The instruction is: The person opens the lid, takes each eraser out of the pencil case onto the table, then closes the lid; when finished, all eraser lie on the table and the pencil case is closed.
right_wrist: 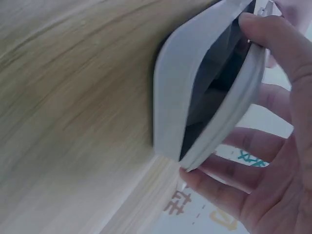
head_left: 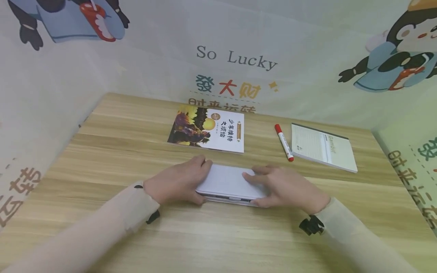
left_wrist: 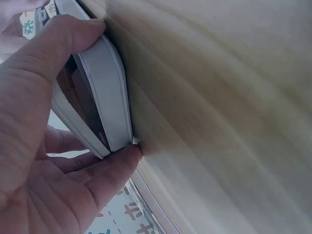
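Observation:
A white lidded case (head_left: 228, 182) lies flat on the wooden table, between both hands. Its lid (right_wrist: 234, 105) is slightly raised, and a dark gap shows between it and the base (right_wrist: 170, 102). My left hand (head_left: 181, 180) grips the case's left end, its thumb (left_wrist: 87, 34) on the front side of the base and its fingers round the back. At the opposite end my right hand (head_left: 285, 185) holds the lid, with the thumb at its front edge and the fingers along its rear. What lies inside the case is too dark to make out.
Behind the case lies a book (head_left: 208, 129) with an illustrated cover. A red-capped marker (head_left: 284, 142) rests to its right, beside a pale notepad (head_left: 322, 148). A printed cloth (head_left: 153, 57) hangs along the table's far edge.

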`<state>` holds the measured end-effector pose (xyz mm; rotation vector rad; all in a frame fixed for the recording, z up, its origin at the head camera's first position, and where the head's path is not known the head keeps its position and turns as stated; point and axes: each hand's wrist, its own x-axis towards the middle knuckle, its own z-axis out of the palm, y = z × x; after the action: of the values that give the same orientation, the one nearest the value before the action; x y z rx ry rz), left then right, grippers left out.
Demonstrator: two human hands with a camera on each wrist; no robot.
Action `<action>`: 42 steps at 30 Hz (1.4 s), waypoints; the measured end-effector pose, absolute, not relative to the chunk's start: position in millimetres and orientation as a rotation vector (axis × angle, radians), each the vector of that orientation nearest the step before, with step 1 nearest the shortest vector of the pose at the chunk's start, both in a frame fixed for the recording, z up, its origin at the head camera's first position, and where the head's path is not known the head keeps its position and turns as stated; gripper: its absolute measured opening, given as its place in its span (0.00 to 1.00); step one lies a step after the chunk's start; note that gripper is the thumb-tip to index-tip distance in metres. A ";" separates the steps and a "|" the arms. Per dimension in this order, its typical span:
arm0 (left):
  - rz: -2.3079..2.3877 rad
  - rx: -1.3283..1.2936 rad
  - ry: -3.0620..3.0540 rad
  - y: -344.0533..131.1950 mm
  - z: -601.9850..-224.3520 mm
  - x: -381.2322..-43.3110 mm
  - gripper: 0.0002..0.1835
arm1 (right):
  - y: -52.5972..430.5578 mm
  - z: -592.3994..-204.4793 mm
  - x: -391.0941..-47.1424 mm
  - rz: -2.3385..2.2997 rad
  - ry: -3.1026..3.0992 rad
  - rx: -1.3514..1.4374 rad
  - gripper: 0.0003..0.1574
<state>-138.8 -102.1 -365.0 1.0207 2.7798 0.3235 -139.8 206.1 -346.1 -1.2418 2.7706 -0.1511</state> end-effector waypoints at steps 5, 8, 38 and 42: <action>0.331 0.994 2.747 -103.4 -362.5 -142.4 0.46 | 207.4 -343.8 -145.6 -0.220 2.725 -1.259 0.42; 0.376 0.948 2.708 -104.2 -360.7 -142.9 0.47 | 211.5 -344.2 -146.9 -0.282 2.713 -1.251 0.41; 0.747 0.737 2.584 -125.5 -361.6 -140.7 0.71 | 252.0 -335.6 -161.9 -0.991 2.690 -0.908 0.16; 0.734 0.707 2.591 -127.5 -362.5 -139.0 0.74 | 246.0 -332.9 -166.8 -1.042 2.834 -0.775 0.12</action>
<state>-139.0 -127.5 -362.5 0.7071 2.5914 0.7342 -166.8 246.0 -332.9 -0.7747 2.8341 -1.0423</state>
